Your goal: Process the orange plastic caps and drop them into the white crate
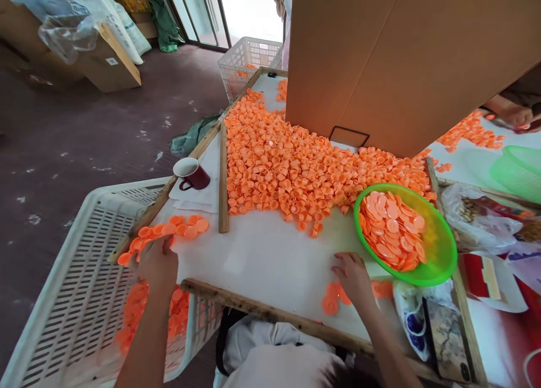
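Note:
My left hand (159, 264) is over the table's left corner, against a row of orange plastic caps (196, 225). Its back faces me and its fingers are mostly hidden among the caps. On the right, my right hand (354, 276) reaches low over the white tabletop (262, 258), fingers bent and apart. Flat orange discs (330, 304) lie just beside and below it; a speck of orange shows by its fingertips. A green plastic bowl (439, 264) holding many orange discs (391, 224) stands beyond that hand. Across the table spreads a large heap of small orange cup-shaped caps (291, 168).
Below the left corner, a white plastic basket (63, 298) contains orange pieces. A maroon mug (196, 176) stands behind a wooden strip (224, 179). A tall cardboard sheet (380, 55) blocks the far side. A phone (448, 340) lies front right. Another person's hand (513, 114) shows far right.

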`<state>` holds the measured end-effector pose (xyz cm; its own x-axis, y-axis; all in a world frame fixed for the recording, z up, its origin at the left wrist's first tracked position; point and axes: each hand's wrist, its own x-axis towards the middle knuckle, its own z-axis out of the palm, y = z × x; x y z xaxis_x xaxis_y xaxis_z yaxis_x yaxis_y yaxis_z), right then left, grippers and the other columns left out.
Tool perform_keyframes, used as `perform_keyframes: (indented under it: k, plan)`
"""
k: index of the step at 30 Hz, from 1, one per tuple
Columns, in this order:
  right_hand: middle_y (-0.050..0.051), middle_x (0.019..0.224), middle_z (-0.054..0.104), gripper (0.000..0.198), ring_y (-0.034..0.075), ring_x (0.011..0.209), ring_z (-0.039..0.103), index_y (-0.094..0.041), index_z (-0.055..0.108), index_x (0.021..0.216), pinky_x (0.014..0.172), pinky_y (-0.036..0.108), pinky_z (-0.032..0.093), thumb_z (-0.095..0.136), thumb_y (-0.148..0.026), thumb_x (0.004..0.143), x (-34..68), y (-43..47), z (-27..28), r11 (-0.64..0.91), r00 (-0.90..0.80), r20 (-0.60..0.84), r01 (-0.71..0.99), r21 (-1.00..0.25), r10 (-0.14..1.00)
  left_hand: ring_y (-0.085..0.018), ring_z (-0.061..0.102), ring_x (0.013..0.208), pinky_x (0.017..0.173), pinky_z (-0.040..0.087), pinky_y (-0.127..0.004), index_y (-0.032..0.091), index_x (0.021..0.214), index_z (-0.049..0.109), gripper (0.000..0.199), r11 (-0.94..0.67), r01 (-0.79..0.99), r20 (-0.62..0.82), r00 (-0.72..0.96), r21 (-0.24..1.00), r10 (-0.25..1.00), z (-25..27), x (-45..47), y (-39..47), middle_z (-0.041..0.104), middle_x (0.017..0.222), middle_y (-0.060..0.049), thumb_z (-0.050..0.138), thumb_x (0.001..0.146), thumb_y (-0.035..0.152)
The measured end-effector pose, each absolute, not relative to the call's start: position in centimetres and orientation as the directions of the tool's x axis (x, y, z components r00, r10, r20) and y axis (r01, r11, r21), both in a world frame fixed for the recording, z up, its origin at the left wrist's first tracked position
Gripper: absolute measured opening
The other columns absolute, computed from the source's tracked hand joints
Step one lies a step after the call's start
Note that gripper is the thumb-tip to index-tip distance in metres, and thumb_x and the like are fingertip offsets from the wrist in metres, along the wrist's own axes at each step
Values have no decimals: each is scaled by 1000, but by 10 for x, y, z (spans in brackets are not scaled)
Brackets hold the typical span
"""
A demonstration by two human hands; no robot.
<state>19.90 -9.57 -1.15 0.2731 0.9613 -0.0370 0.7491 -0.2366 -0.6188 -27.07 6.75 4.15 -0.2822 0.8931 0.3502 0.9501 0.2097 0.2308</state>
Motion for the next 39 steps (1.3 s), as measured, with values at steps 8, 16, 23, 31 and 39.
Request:
perform_keyframes:
  k: [8,16,23,31,39]
  plan:
    - [16,119,51,32,31,111,46,-17,58,111,87,47,42,50,-27,81,199,-88,-18,-286,346,64,855,-432,936,-24,59,92,100,22,-50,18,95,66,29,7,976,393,-93,216,915,68,-219,73,68,97,-10,40,83,20]
    - [14,109,54,30,28,104,51,-17,59,106,85,43,44,48,-30,82,213,-84,-24,-273,320,19,834,-479,947,-23,54,101,90,41,-36,15,116,53,36,-121,905,274,5,408,962,23,-213,65,60,107,-13,34,87,25]
    - [13,109,54,30,27,102,52,-17,59,106,86,41,43,50,-29,81,220,-87,-37,-274,324,13,820,-502,946,-27,49,99,87,38,-41,16,97,64,24,-17,969,256,-48,248,966,22,-231,72,53,103,-13,46,84,25]
    - [11,93,56,26,26,88,54,-17,61,100,80,40,44,53,-30,79,217,-85,-35,-308,358,-20,774,-553,934,-27,49,99,88,37,-40,18,98,63,24,-203,933,295,112,298,949,63,-145,83,57,100,-12,43,85,19]
    - [5,77,55,26,18,67,54,-18,65,90,65,32,45,58,-40,77,214,-92,-28,-337,407,-75,623,-706,910,-30,50,100,82,38,-41,18,103,60,22,-213,969,116,199,124,973,33,-99,112,61,101,-12,50,84,20]
